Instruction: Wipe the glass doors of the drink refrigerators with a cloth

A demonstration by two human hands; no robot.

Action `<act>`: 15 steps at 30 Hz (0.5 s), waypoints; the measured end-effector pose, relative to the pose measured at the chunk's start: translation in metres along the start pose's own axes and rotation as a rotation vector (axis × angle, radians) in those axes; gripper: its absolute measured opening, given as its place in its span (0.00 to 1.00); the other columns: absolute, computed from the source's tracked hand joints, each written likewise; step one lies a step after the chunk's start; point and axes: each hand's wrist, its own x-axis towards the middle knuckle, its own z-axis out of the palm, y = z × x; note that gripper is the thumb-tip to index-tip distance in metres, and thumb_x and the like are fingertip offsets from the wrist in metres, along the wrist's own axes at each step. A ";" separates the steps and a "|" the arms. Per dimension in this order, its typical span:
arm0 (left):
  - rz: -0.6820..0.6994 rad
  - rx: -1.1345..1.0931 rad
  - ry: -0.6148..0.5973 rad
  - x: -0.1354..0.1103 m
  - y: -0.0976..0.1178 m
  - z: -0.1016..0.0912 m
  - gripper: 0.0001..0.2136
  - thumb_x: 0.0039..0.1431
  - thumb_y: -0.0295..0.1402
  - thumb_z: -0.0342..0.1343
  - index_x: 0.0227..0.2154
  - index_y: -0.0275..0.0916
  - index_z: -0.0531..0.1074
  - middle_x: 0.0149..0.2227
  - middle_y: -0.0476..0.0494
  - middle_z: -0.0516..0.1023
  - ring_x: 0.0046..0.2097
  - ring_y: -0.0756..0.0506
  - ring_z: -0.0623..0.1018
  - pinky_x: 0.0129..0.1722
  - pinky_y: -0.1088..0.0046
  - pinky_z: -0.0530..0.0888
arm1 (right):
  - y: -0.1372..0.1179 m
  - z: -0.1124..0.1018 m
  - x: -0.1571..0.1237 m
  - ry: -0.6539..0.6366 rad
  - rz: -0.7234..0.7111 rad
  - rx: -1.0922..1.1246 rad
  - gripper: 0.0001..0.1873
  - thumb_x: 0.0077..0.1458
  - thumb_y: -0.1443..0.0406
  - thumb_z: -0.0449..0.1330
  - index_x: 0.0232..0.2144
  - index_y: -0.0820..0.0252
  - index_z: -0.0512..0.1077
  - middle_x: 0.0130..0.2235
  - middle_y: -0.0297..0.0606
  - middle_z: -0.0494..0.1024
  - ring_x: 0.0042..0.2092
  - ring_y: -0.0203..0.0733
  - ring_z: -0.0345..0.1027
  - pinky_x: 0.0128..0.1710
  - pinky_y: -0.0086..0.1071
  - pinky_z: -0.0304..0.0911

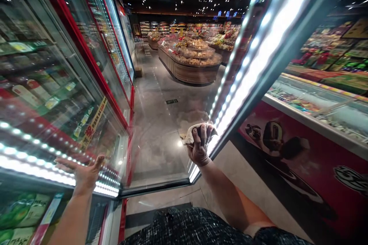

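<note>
My right hand (pixel 200 143) presses a pale, crumpled cloth (pixel 190 136) against the glass door (pixel 161 141), close to the bright LED strip along the door's edge (pixel 244 80). Its fingers curl over the cloth. A hazy smear shows on the glass just above the cloth. My left hand (pixel 86 170) is raised at the left with thumb and fingers spread, and nothing is in it. Behind that hand is another glass pane with LED strips (pixel 34 168) across it. Whether the left fingers touch this pane I cannot tell.
Red-framed glass coolers (pixel 94 61) with stocked shelves line the left. A freezer chest (pixel 304 141) with a red printed front stands at the right. Beyond the door, a rounded wooden display stand (pixel 189 72) piled with goods rises from the grey floor (pixel 155 122).
</note>
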 end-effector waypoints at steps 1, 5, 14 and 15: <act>-0.006 -0.017 -0.024 -0.001 0.002 0.000 0.80 0.18 0.66 0.68 0.70 0.22 0.38 0.71 0.12 0.39 0.72 0.19 0.50 0.64 0.45 0.66 | 0.001 -0.002 0.000 -0.016 -0.015 0.001 0.35 0.64 0.64 0.58 0.71 0.58 0.54 0.74 0.54 0.50 0.76 0.63 0.29 0.70 0.65 0.41; -0.002 0.060 -0.034 0.001 -0.001 0.000 0.85 0.15 0.71 0.63 0.69 0.18 0.30 0.72 0.12 0.27 0.73 0.20 0.32 0.70 0.41 0.43 | 0.007 -0.011 -0.008 -0.080 -0.071 -0.002 0.32 0.65 0.63 0.57 0.69 0.58 0.57 0.74 0.50 0.51 0.76 0.60 0.30 0.72 0.60 0.38; -0.056 0.035 -0.093 0.006 -0.008 -0.001 0.87 0.07 0.68 0.67 0.70 0.25 0.33 0.73 0.14 0.32 0.74 0.20 0.39 0.69 0.43 0.56 | 0.006 -0.004 -0.019 -0.073 -0.028 0.001 0.35 0.64 0.65 0.57 0.71 0.55 0.55 0.74 0.52 0.50 0.75 0.65 0.33 0.70 0.65 0.42; -0.044 0.018 -0.083 0.005 -0.007 -0.001 0.85 0.10 0.69 0.67 0.70 0.24 0.34 0.72 0.13 0.33 0.73 0.20 0.42 0.68 0.43 0.58 | 0.005 -0.003 -0.020 -0.074 -0.010 0.002 0.37 0.63 0.65 0.57 0.71 0.55 0.54 0.74 0.52 0.49 0.75 0.66 0.33 0.70 0.66 0.43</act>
